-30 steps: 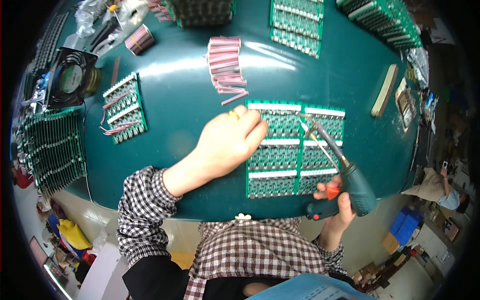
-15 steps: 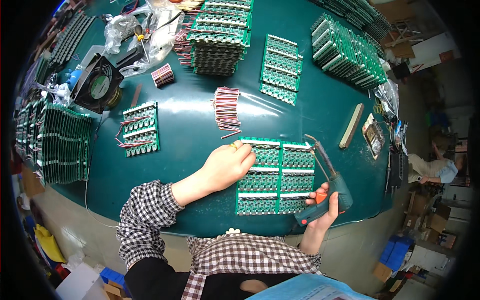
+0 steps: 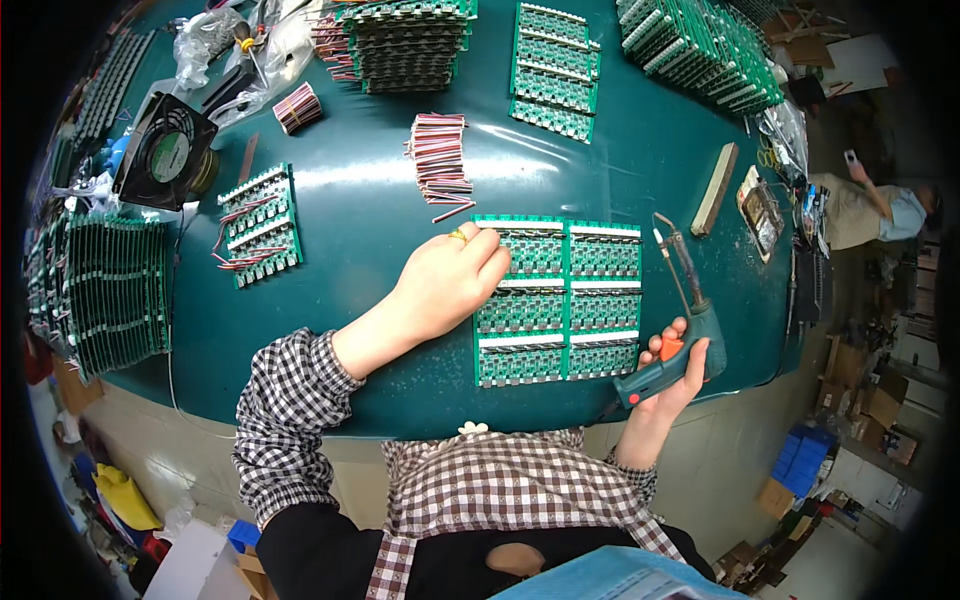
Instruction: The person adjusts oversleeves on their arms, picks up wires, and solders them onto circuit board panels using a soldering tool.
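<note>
A green circuit board panel [image 3: 520, 310], divided into two columns of small boards with white connector strips, lies flat in front of me. My left hand [image 3: 450, 285] rests at its upper left corner, fingers curled together; whatever they pinch, if anything, is hidden. In my right hand [image 3: 672, 375] is a dark green soldering gun [image 3: 706, 345] with an orange trigger. Its metal tip points up and away from me, just off the panel's right edge. Beyond the panel lies a bunch of short red, white and black wires [image 3: 440, 158], one wire lying loose at its near end.
Left stand a black fan [image 3: 165, 150], a stack of boards [image 3: 100, 300] and a smaller wired board [image 3: 262, 228]. More board stacks [image 3: 405, 45] rise at the back. Right are a wooden bar [image 3: 715, 190] and a small tray [image 3: 760, 215]. A person [image 3: 870, 208] is far right.
The whole view has shifted, so the table things appear higher. The soldering gun has moved right, its tip now clear of the panel's right edge. My left hand stays at the panel's corner.
</note>
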Demonstrator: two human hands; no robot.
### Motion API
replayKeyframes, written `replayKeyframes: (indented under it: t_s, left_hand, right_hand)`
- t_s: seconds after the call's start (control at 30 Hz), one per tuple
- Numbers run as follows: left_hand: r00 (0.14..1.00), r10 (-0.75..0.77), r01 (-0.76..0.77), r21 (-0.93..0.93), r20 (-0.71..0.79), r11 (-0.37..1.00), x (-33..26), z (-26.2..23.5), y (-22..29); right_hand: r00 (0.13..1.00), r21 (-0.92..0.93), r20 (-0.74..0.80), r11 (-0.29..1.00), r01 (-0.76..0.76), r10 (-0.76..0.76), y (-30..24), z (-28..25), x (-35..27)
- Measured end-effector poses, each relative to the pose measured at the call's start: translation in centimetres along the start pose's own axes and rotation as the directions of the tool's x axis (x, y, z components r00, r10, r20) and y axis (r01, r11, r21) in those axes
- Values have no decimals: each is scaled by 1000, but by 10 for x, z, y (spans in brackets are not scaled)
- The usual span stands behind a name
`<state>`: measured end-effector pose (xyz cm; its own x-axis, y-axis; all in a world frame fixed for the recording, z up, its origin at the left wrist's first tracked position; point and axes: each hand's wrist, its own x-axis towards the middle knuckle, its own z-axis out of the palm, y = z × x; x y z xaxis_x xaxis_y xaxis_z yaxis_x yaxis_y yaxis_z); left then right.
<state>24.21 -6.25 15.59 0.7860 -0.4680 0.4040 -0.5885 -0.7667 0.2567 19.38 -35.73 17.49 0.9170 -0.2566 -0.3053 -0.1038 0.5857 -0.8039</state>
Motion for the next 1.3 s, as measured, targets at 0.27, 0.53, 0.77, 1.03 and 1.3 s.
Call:
replayKeyframes:
  t_s: [0.27, 0.53, 0.77, 1.03, 1.3]
  left_hand:
    - [1000, -9, 9, -3, -11, 1000, -6, 0, 1]
    - [1000, -5, 5, -19, -11, 1000, -7, -2, -6]
    - [992, -117, 108, -160, -49, 981, 9, -15, 2]
    - [887, -455, 335, -572, -76, 749, 96, -29, -18]
    - [637, -766, 699, -356, -85, 621, 176, 48, -90]
  right_hand:
    - [994, -46, 93, 997, -57, 61, 2, 2, -7]
    - [993, -27, 98, 998, -57, 59, 5, 15, -4]
    - [996, -38, 47, 997, -71, 73, -10, 16, -4]
    - [996, 21, 79, 999, -42, 41, -10, 4, 4]
    - [999, 86, 47, 996, 13, -17, -17, -14, 14]
